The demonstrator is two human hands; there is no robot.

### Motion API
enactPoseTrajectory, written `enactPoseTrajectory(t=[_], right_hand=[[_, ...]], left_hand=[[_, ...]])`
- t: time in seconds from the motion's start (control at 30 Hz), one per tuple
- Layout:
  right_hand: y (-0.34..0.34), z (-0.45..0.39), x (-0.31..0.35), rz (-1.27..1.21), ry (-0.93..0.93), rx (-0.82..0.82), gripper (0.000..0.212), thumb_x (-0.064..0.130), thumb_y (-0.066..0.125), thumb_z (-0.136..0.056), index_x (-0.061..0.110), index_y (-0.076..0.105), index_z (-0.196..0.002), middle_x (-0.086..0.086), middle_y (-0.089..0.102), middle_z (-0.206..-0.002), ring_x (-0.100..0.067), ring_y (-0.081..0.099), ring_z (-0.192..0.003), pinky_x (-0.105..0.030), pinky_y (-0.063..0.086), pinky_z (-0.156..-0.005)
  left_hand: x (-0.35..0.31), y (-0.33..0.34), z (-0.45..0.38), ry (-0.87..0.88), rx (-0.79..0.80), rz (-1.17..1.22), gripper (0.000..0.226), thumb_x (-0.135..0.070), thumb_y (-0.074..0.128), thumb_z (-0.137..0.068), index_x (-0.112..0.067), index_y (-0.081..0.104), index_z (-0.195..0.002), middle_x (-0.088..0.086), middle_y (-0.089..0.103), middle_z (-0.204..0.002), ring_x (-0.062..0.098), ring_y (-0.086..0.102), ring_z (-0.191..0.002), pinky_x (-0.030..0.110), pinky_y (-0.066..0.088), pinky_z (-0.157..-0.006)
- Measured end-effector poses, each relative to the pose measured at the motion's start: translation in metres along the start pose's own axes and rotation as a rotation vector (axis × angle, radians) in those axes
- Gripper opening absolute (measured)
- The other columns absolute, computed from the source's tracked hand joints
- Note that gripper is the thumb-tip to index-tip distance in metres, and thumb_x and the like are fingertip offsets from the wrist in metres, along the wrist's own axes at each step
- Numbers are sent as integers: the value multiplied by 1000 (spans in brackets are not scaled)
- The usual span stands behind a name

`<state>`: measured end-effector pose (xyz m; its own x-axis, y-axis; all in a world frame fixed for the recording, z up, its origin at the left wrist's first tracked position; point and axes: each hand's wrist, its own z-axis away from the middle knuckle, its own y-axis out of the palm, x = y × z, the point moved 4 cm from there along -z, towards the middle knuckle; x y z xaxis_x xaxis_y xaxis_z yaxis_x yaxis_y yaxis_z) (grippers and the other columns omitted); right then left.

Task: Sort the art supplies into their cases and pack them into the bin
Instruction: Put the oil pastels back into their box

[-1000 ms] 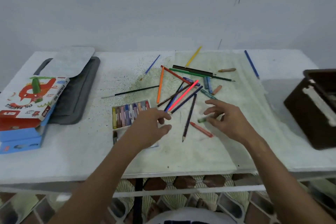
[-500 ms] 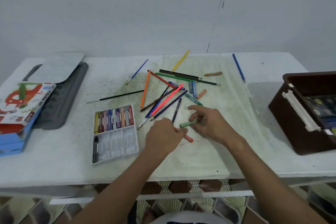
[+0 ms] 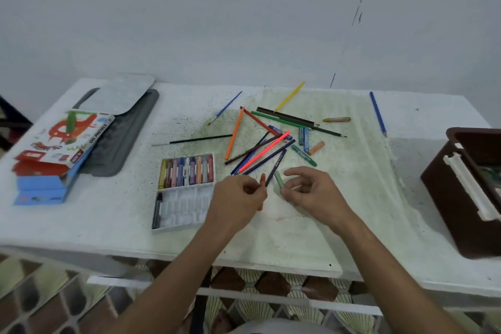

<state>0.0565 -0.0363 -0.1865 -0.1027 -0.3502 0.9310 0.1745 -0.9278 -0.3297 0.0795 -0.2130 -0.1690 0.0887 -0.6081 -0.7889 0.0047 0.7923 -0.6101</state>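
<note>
Both hands have lifted pastels: left hand [image 3: 238,195] pinches the red pastel [image 3: 262,179], right hand [image 3: 311,192] the green pastel [image 3: 279,179], tray-bound at centre frame.

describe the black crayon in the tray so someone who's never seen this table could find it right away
Find the white plastic tray on the table, just left of the left hand. Its far row is packed with coloured crayons; the near row is almost all bare slots. The black crayon lies alone at the left end of that near row, the only dark stick in the tray.
</note>
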Motion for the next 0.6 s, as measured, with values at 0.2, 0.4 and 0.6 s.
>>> enactPoseTrajectory(t=[0.2, 0.4, 0.6], right_hand=[[61, -1, 40, 4, -81, 182, 30, 7, 73, -80, 13, 65, -109, -9, 72, -84, -20, 71, -70, -36, 59, -68], [134, -3, 66, 166, -208, 268, 29, 14, 74, -79, 14, 65, -107, -5, 70, -83, -16, 69, -68, -25, 56, -65], [182, -5, 73, 263, -209, 250, 32, 16, 74, -79, 11, 64, -109, -6, 70, -84, -13, 65, -71, -18, 51, -62]], left_hand=[[34, -66, 12, -88, -179, 28, 17, -29, 65, -87, -20, 72, -75, -8, 68, -59, 3, 62, -52, 21, 53, -53], [81, -124, 26, -206, -256, -106, 16, -34, 68, -84, -20, 73, -77, -7, 68, -56, 1, 62, -48, 17, 52, -51], [107, -139, 29, -243, -178, -182, 25, -34, 67, -85, -17, 72, -67, -3, 67, -54, 4, 61, -46, 26, 56, -56]])
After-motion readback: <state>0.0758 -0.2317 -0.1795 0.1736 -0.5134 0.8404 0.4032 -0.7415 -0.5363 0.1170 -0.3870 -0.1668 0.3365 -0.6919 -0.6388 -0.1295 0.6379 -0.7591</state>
